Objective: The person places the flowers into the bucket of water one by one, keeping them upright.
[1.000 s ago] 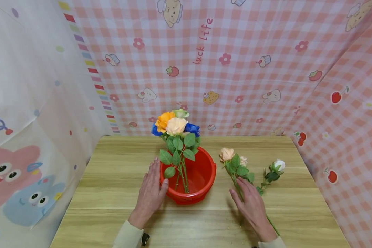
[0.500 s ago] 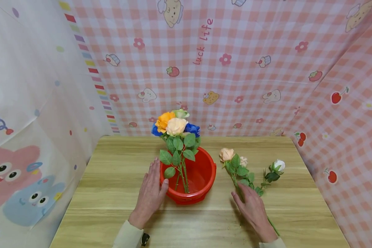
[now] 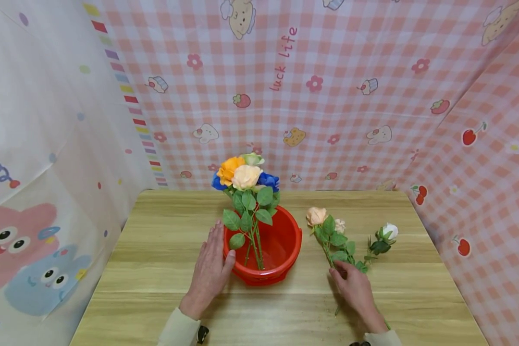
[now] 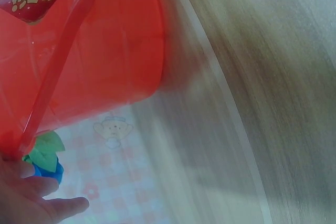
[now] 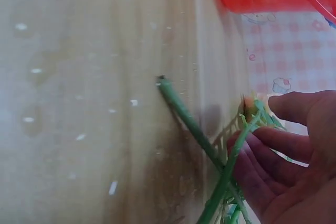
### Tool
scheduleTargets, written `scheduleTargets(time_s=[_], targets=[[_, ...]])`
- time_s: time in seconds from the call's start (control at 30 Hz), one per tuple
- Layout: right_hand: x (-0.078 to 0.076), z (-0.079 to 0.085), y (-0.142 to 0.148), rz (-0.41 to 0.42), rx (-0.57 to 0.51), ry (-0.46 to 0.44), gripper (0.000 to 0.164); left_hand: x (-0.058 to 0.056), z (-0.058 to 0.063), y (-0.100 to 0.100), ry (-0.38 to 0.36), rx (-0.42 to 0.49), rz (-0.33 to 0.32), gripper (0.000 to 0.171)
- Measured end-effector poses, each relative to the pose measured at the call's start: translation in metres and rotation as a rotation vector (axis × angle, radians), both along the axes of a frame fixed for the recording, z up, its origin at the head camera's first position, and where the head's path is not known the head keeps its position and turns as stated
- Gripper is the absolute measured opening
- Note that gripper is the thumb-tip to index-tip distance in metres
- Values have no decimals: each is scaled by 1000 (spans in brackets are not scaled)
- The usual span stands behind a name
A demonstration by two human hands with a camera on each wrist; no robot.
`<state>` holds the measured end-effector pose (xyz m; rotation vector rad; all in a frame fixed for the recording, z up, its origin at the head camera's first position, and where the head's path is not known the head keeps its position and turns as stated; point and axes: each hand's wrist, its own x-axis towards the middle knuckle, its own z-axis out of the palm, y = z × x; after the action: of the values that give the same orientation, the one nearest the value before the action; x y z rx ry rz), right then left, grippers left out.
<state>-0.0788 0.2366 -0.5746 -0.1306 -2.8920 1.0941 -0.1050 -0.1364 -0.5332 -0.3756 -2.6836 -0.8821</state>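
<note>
A red plastic bucket [image 3: 291, 259] stands mid-table, holding artificial roses [image 3: 246, 177] in orange, peach, blue and pale green. My left hand [image 3: 207, 271] rests on the bucket's left side with its fingers straight. In the left wrist view, the fingers [image 4: 39, 184] reach beside the bucket's handle [image 4: 52, 72]. On the right, my right hand [image 3: 354, 286] pinches a peach rose [image 3: 316, 216] by its stem, thumb and fingers around it. Two green stems [image 5: 189, 119] cross in front of the fingers in the right wrist view. A smaller peach bloom [image 3: 339, 226] lies alongside.
A white rose [image 3: 389, 231] with dark leaves lies on the wooden table [image 3: 155, 298] right of the peach ones. Pink checkered cloth [image 3: 259, 110] hangs behind the table and on the right. White printed cloth [image 3: 47, 158] hangs on the left.
The right hand has slid down along the stem toward me, its fingers curling in around it. A stem's cut end now shows below the hand. The left hand and bucket stay put.
</note>
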Motion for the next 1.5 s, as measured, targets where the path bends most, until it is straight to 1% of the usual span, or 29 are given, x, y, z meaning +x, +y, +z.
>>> scheduleTargets(time_s=[0.07, 0.2, 0.4, 0.57, 0.73, 0.87, 1.0, 1.2, 1.3, 1.43, 1.5], targets=[[-2, 2, 2, -3, -26, -35, 36, 0, 0, 0, -2, -2, 1, 72], [-5, 2, 5, -10, -41, -80, 34, 0, -1, -1, 0, -4, 2, 72], [-10, 0, 6, 0, -27, -86, 28, 0, -1, -1, 7, -5, 4, 72], [-13, -1, 5, 8, -44, -103, 27, 0, -2, -1, 3, -3, 6, 71], [-14, 1, 5, 17, -108, -134, 28, 0, -1, 0, -8, 5, 5, 72], [-12, 9, 4, 3, -180, -158, 29, 0, -1, 0, -6, 5, 3, 72], [-9, 16, 3, 1, -228, -147, 29, -1, 0, 0, -10, 6, 3, 72], [-8, 24, 3, -17, -298, -77, 29, 0, 1, 1, -23, 10, 2, 72], [-7, 32, 2, -40, -328, -71, 30, -1, 0, 0, -9, 12, 2, 72], [-8, 40, 2, -65, -399, -74, 33, -1, -2, -1, 23, 16, 0, 72], [-8, 45, 2, -77, -426, -64, 33, -1, -2, -1, 26, 18, -3, 72]])
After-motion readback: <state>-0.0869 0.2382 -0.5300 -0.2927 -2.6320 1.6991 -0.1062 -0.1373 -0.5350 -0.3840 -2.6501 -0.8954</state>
